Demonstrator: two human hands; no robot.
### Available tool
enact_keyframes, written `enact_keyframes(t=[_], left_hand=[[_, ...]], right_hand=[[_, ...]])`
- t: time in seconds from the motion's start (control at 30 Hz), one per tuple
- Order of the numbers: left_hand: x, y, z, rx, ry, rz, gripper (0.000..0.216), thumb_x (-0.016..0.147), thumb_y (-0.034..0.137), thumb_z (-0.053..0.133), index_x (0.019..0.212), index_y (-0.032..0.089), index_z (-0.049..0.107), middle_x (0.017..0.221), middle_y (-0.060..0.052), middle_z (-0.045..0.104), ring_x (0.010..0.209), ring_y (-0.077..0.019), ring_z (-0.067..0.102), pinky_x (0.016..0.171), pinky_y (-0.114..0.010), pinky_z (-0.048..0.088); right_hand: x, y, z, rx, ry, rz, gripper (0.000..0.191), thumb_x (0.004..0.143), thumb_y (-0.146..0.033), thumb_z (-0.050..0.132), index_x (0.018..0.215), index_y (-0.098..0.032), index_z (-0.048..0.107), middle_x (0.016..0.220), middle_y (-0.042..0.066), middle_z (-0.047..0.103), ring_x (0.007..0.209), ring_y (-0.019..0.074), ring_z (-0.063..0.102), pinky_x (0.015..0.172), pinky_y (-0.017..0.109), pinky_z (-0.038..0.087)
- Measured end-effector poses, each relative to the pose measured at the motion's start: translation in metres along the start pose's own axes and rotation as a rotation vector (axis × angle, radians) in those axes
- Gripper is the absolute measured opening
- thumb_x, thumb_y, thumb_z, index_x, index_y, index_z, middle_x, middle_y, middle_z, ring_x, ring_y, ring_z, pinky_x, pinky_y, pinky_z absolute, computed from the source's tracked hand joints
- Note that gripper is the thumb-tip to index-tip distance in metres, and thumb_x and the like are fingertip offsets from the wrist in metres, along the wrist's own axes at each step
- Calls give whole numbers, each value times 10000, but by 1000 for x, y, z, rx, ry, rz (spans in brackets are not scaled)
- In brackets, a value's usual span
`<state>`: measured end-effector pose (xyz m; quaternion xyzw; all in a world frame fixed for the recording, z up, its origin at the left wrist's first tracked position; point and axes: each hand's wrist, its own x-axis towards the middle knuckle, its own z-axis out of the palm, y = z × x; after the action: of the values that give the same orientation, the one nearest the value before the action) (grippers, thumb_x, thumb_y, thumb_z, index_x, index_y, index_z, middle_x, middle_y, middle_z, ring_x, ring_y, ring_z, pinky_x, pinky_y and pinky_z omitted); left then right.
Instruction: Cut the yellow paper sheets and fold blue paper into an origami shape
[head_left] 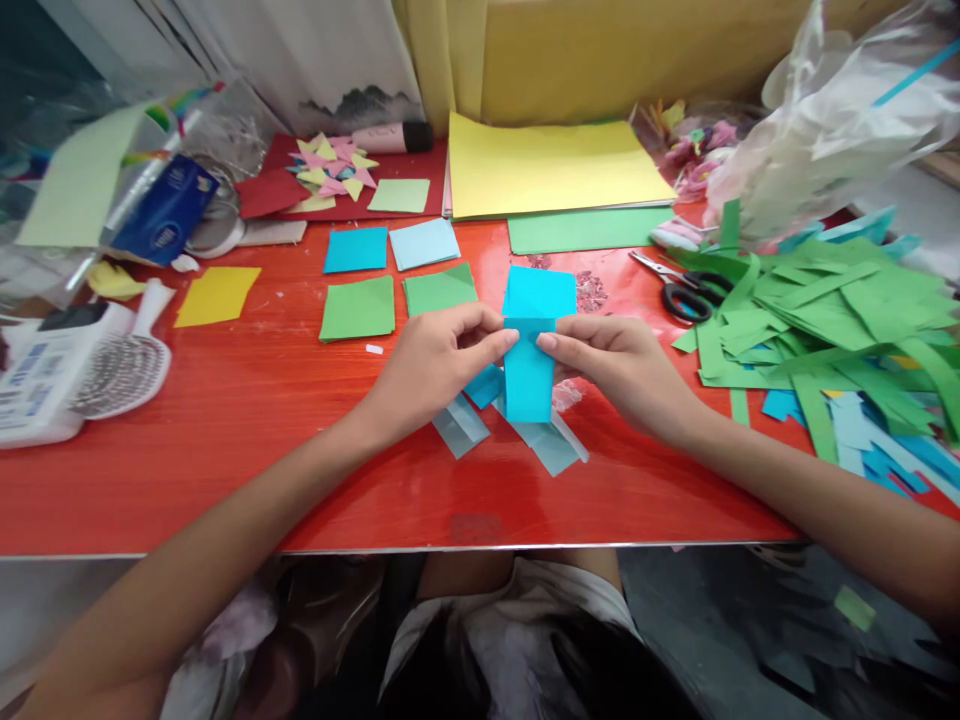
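Note:
My left hand [439, 358] and my right hand [615, 362] both pinch a folded bright blue paper strip [528, 380] above the red table [225, 440]. Left fingers grip its left edge, right fingers its right edge, near the top fold. A blue paper square [541, 291] lies just behind the strip. Pale blue folded strips [551, 445] lie on the table under and in front of my hands, and a small blue folded piece [486, 384] sits beneath my left hand.
Green squares [358, 308], blue squares [355, 249] and a yellow square [217, 295] lie at left. Black-handled scissors [686, 290] and a heap of green paper offcuts [832, 320] are at right. Yellow sheets [551, 165] lie behind. A hairbrush [124, 370] rests at far left.

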<state>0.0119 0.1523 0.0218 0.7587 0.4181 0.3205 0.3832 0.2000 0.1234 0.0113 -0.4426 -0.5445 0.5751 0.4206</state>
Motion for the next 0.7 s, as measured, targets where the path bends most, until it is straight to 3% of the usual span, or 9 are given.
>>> enact_keyframes(t=[0.27, 0.43, 0.7], left_hand=[[-1, 0, 1, 39, -22, 21, 234, 860, 333, 548, 701, 162, 562, 645, 30, 546, 602, -87, 472, 565, -228, 364], [-1, 2, 2, 48, -1, 65, 140, 846, 303, 578, 808, 169, 595, 713, 25, 590, 655, -92, 521, 606, -222, 393], [-4, 3, 3, 123, 57, 113, 231, 895, 345, 516, 767, 175, 604, 682, 26, 581, 634, -90, 503, 579, -229, 363]], right_hand=[[-2, -1, 2, -26, 20, 7, 254, 759, -431, 692, 683, -196, 634, 684, -6, 661, 621, 119, 623, 599, 247, 531], [-2, -1, 2, -76, 12, -12, 279, 768, -403, 688, 629, -181, 593, 596, -29, 594, 547, 87, 560, 526, 216, 474], [-3, 3, 1, -69, -40, 16, 238, 805, -379, 656, 679, -181, 616, 639, -27, 642, 568, 87, 599, 508, 198, 457]])
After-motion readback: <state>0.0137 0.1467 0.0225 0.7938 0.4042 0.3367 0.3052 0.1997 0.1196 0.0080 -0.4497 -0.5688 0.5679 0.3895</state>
